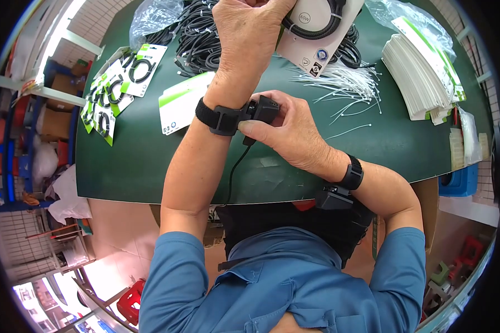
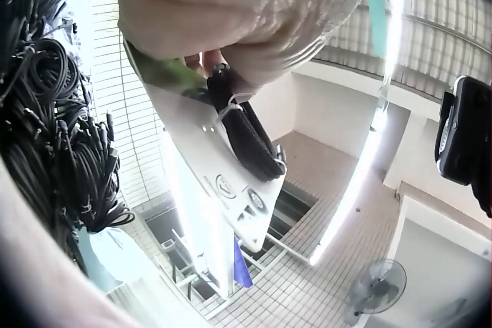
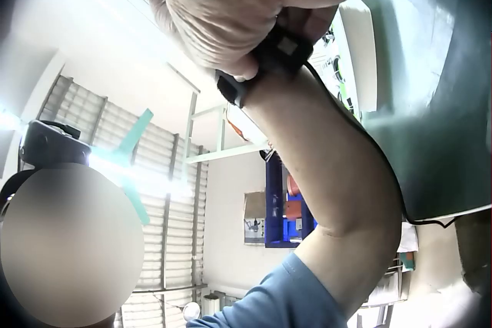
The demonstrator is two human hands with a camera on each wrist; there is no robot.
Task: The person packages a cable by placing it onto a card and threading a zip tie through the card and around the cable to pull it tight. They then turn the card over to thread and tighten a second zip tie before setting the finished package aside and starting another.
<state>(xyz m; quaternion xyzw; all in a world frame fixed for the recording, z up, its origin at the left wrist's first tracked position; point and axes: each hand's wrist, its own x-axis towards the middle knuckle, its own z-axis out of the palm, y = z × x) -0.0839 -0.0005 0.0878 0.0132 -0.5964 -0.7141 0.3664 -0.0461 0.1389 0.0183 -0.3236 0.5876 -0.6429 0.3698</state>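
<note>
At the top of the head view, my left hand [image 1: 249,36] holds up a white-and-green retail card [image 1: 294,51] with a coiled black cable [image 1: 320,29] fastened to it. From the left wrist view, the card [image 2: 188,132] hangs tilted below the palm, and a tie binds its cable [image 2: 250,139]. My right hand [image 1: 294,129] reaches across and pinches the small black camera [image 1: 265,110] strapped on my left wrist, thumb along its near side. In the right wrist view, the fingers of that hand [image 3: 246,5] curl round the same camera [image 3: 288,47].
Carded cables [image 1: 140,71] lie at the table's left, near flat blank cards [image 1: 178,108]. A heap of black cables [image 1: 201,41] is at the back. White zip ties [image 1: 347,83] spread right of centre, and a long stack of cards [image 1: 414,75] stands at the right.
</note>
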